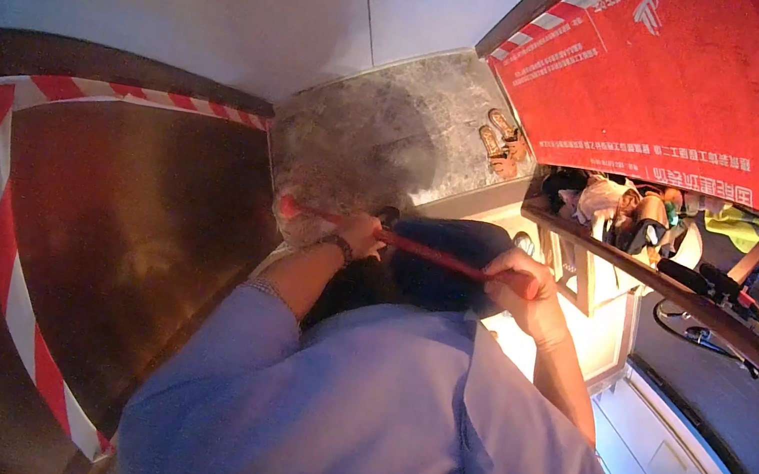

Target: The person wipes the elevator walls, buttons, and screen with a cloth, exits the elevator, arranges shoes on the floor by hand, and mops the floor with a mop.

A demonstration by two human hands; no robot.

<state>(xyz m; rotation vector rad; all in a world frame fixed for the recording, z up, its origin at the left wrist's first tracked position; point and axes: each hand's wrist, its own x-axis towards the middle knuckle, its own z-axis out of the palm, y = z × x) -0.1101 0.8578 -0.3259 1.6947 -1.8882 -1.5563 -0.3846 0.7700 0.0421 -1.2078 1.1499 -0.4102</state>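
Red stick (442, 257), in grip of left hand (362, 235), right hand (524, 281), protruding leftward

"What's the floor (355, 146) like over there?"
"Grey and marbled like stone, with a dark shadow falling across part of it."
"Anything on it?"
"A pair of strapped sandals (492, 142), set close together near its right-hand side."
"And that shelf (637, 273) with the brown edge?"
"Crowded. There's a pale crumpled cloth (601, 200) toward the near end, and a yellow-green piece (741, 232) farther along."
"Those black things (718, 287) beside the edge?"
"Lying in a jumble; I can't make out what they are from where I stand."
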